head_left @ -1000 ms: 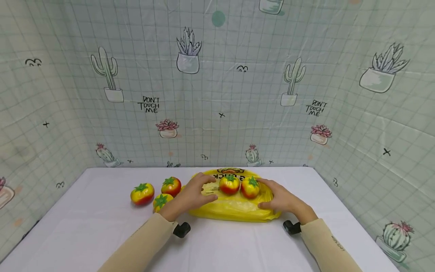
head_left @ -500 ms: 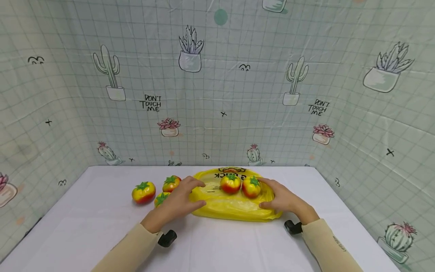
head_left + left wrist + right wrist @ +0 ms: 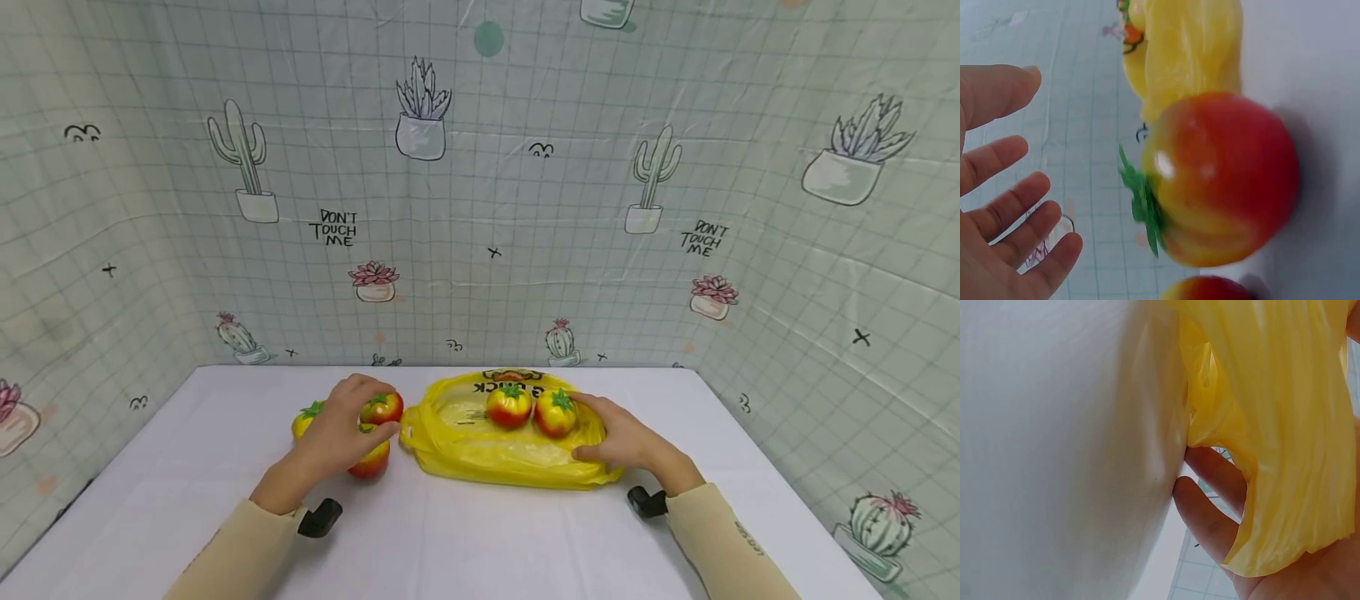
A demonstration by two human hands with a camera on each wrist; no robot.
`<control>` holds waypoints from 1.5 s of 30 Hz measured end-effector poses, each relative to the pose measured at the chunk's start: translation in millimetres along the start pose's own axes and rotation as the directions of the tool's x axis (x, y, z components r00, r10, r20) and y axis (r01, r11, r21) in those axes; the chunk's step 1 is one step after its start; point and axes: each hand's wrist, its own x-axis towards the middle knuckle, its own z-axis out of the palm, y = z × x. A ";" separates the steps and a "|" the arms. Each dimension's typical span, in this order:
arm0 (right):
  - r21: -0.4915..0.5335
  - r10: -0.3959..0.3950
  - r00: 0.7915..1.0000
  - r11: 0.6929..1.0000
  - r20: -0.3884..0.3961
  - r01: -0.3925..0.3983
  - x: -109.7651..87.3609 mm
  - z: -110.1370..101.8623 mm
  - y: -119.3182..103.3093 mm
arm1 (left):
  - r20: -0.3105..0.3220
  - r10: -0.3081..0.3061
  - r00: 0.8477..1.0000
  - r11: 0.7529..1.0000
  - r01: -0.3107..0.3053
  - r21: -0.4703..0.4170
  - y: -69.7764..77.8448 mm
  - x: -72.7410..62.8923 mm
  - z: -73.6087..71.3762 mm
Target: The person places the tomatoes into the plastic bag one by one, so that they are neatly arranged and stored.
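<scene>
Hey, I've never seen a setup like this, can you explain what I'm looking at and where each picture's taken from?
There's no machine here, just a person's left hand and right hand, both bare. The wide view comes from a camera worn on the head, looking forward and down. The two close-ups come from wrist cameras, each looking at that hand's work.

On the white table are five red-and-yellow fruits and a yellow bag. Two fruits sit in or on the bag, I can't tell which; the other three are left of it. The left hand is spread beside those three and holds nothing. The right hand touches the bag's right end; whether it's holding on isn't clear.
</scene>
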 end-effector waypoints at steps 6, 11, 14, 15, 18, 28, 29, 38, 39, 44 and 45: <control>-0.005 0.002 1.000 1.000 0.003 -0.002 -1.7 -2.6 0.5 | -0.035 -0.037 0.999 0.999 0.038 0.025 -14.6 -7.3 -4.2; 0.007 0.003 1.000 1.000 0.003 -0.003 -0.3 -1.5 0.6 | -0.055 -0.061 0.997 0.996 0.064 0.066 -26.0 -11.5 -7.3; 0.002 0.006 1.000 1.000 0.000 -0.006 0.3 -0.2 1.0 | -0.074 -0.067 0.995 0.994 0.073 0.079 -32.5 -11.5 -10.9; 0.002 0.005 1.000 1.000 -0.003 -0.005 0.6 0.0 1.0 | -0.081 -0.071 0.994 0.994 0.077 0.079 -34.9 -11.4 -12.0; -0.003 -0.002 1.000 1.000 -0.005 0.002 1.3 1.8 1.1 | -0.091 -0.095 0.991 0.991 0.103 0.091 -42.7 -13.6 -14.0; -0.012 0.000 1.000 1.000 -0.003 0.000 0.5 0.8 0.1 | -0.107 -0.159 0.981 0.978 0.171 0.115 -61.5 -18.8 -15.6; -0.016 -0.004 1.000 1.000 -0.003 0.004 0.6 0.6 0.6 | -0.105 -0.167 0.980 0.977 0.179 0.114 -62.7 -19.1 -15.8; -0.008 0.021 1.000 1.000 -0.002 -0.021 1.5 -0.5 0.4 | -0.076 -0.248 0.966 0.962 0.255 0.096 -73.2 -22.2 -18.3; -0.010 0.015 1.000 1.000 -0.001 -0.016 1.3 -0.4 0.3 | -0.071 -0.258 0.964 0.960 0.263 0.094 -74.3 -22.6 -18.3; -0.003 0.009 1.000 1.000 0.005 -0.009 1.1 0.1 0.9 | -0.044 -0.309 0.950 0.946 0.312 0.094 -77.3 -24.5 -16.8; -0.004 0.005 1.000 1.000 0.006 -0.005 1.2 0.2 1.1 | -0.042 -0.316 0.948 0.943 0.319 0.094 -77.6 -25.0 -16.6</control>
